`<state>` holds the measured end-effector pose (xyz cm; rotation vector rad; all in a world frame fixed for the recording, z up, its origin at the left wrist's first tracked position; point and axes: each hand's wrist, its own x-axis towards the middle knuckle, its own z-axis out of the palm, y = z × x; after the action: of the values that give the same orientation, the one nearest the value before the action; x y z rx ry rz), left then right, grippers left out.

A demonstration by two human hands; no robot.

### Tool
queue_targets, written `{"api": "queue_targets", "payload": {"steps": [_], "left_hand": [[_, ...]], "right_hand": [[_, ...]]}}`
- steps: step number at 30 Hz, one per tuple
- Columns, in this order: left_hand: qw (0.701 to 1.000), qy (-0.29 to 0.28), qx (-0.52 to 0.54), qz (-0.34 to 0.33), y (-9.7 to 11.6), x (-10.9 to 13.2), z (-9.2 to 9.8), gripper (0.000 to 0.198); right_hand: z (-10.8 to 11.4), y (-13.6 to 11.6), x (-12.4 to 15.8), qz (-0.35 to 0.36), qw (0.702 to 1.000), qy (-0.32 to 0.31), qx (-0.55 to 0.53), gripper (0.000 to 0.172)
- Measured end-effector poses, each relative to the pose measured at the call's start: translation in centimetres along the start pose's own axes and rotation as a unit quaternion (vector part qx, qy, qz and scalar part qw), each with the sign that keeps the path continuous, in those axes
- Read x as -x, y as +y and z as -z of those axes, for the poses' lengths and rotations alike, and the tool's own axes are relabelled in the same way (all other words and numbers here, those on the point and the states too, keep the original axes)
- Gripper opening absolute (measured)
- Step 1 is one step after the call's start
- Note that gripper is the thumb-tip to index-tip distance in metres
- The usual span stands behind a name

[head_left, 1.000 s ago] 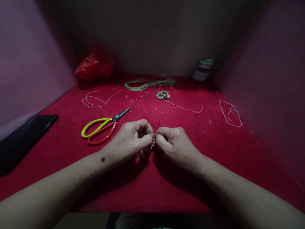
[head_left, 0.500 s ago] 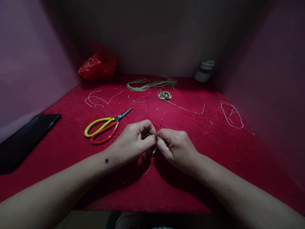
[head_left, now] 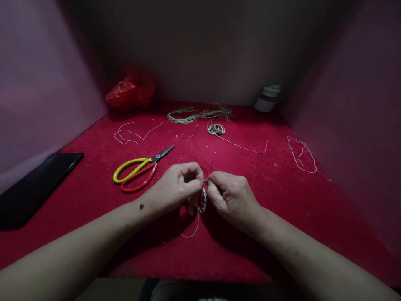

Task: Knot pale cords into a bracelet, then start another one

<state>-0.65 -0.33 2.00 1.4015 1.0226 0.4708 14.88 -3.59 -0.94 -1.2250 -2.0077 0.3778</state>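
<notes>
Between my two hands is a small braided cord bracelet (head_left: 204, 200), white and green, hanging as a curved band below the fingertips. My left hand (head_left: 186, 184) pinches it, thumb against forefinger. Close by on the right, my right hand (head_left: 233, 194) is closed in a pinch on its cord, and a short greenish bit shows between the two hands. A loose cord end (head_left: 197, 225) curls down under my left hand toward the red cloth. Fingers hide most of the held part.
Scissors (head_left: 153, 160) with yellow and red handles lie left. Behind are a cord bundle (head_left: 188, 119), a coiled braid (head_left: 216, 129) and a pin (head_left: 211, 164). A black flat object (head_left: 40, 184) is far left, a red bag (head_left: 130, 92) and a white jar (head_left: 267, 100) at the back, white string (head_left: 302, 154) right.
My hands have drawn slightly apart, so more of the braided band shows below the fingers. The loose cord end hangs lower. The whole view has shifted a little.
</notes>
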Motion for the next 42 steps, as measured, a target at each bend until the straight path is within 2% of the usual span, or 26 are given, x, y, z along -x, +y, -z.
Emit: {"api": "queue_targets", "payload": {"steps": [3,6,9,12,17,24,30,37,42], "left_hand": [[1.0,-0.002,0.007,-0.001,0.0,-0.1,0.0,0.004],[1.0,-0.006,0.013,0.003,0.0,-0.1,0.1,0.004],[1.0,-0.01,0.026,0.013,-0.1,-0.2,0.1,0.007],[1.0,0.002,0.023,0.008,-0.4,-0.3,0.2,0.015],[0.999,0.015,0.027,0.009,-0.7,-0.4,0.3,0.019],[0.999,0.026,-0.032,-0.016,-0.4,-0.2,0.2,0.008],[0.998,0.029,-0.059,-0.016,-0.6,-0.4,0.1,0.006],[0.998,0.033,-0.06,-0.015,-0.4,-0.1,0.0,0.006],[0.997,0.034,-0.062,-0.015,-0.7,-0.1,0.1,0.005]], "right_hand": [[0.3,0.1,-0.3,-0.044,0.998,-0.008,-0.039,0.023],[0.5,0.4,-0.6,-0.13,0.986,-0.02,-0.106,0.023],[0.5,0.6,-0.8,-0.214,0.954,-0.053,-0.203,0.023],[0.4,0.8,-0.9,-0.258,0.923,-0.086,-0.274,0.022],[0.4,0.5,-0.9,-0.271,0.905,-0.102,-0.31,0.02],[0.4,0.4,-1.0,-0.278,0.888,-0.095,-0.354,0.004],[0.1,0.7,-1.0,-0.265,0.895,-0.074,-0.351,0.003],[0.4,0.5,-1.1,-0.318,0.857,-0.104,-0.392,0.005],[0.4,0.4,-1.3,-0.322,0.853,-0.119,-0.394,0.009]]}}
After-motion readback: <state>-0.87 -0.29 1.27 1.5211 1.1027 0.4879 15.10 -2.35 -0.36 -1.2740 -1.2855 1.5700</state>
